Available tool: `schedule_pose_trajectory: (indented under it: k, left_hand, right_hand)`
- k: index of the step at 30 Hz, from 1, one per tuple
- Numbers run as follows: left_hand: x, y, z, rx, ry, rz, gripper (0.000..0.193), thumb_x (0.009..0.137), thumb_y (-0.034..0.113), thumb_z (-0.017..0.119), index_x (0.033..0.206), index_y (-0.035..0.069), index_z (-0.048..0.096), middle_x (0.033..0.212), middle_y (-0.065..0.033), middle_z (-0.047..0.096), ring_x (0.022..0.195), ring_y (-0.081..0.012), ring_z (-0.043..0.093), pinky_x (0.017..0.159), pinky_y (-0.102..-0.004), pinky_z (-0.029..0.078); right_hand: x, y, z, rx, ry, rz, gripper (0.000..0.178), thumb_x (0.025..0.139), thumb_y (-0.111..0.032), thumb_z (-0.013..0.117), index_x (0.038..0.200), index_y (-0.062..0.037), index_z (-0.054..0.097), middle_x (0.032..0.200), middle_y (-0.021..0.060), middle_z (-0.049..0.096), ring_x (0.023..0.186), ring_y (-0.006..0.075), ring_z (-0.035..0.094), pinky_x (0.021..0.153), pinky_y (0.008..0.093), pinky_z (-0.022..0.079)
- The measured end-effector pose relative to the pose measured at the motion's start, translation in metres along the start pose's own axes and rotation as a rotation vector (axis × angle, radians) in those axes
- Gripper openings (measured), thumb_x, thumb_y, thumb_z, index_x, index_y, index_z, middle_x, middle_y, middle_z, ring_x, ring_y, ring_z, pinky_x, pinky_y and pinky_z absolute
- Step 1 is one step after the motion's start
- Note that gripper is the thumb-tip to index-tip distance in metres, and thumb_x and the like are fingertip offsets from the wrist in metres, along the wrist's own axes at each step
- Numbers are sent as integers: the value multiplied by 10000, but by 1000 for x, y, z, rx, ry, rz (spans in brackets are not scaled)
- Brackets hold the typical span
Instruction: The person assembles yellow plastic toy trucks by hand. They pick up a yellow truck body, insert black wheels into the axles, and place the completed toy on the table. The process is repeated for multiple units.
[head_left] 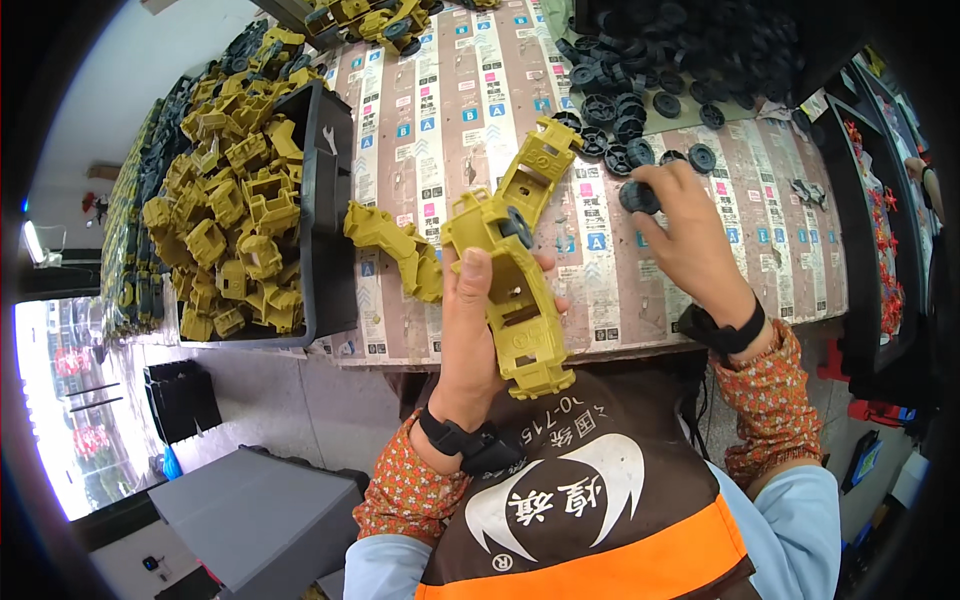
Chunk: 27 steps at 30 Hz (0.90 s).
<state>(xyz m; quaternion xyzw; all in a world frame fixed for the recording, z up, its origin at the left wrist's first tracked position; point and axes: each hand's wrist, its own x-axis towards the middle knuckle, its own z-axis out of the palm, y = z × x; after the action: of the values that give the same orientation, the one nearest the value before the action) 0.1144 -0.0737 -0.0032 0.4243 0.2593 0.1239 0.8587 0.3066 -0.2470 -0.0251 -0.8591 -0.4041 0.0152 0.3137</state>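
My left hand (470,325) is wrapped round a yellow-green plastic toy vehicle body (525,335), tilted upright above the table's front edge. A small dark wheel (516,228) sits at its upper part. Between the thumb and fingers of my right hand (695,235) is a black toy wheel (639,197), just over the table and apart from the body. Beyond my left hand is another yellow-green body (540,170); whether it touches the held one I cannot tell. A further body (400,248) lies to the left.
A black crate (325,215) heaped with yellow-green bodies (225,210) stands on the left of the patterned table (395,335). Loose black wheels (615,115) spread at the back right, with a big dark pile (700,45) behind. Red parts (885,250) fill a tray at far right.
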Motion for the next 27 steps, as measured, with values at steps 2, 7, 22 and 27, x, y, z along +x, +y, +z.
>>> schedule_pose_trajectory:
  k: [2,7,22,27]
  left_hand:
    - [0,2,-1,-64,2,36,634,1024,630,509,1369,98,491,1101,-127,671,851,-249,732,685,-359,634]
    - [4,2,-3,-106,4,72,671,1015,668,488,1337,83,548,1145,-125,665,895,-250,728,721,-359,624]
    - [7,-2,-4,-34,67,284,584,1023,537,591,1370,120,375,1086,-148,651,930,-258,723,786,-408,645]
    - [5,-2,-3,20,66,344,568,1031,469,614,1399,122,357,1099,-150,653,931,-250,722,790,-417,651]
  right_hand:
    - [-5,-25,-15,297,-49,146,442,889,-7,673,1322,-33,588,1093,71,576,926,197,602,843,308,521]
    - [-32,-63,-8,1135,-358,297,451,959,-17,625,1404,-17,547,1192,18,593,970,71,554,877,244,499]
    - [-63,-77,15,1291,-401,357,449,979,1,643,1408,13,511,1263,58,592,1060,81,572,950,256,517]
    - [-67,-76,19,1312,-387,386,431,989,0,631,1406,23,524,1279,79,603,1088,91,594,975,267,524]
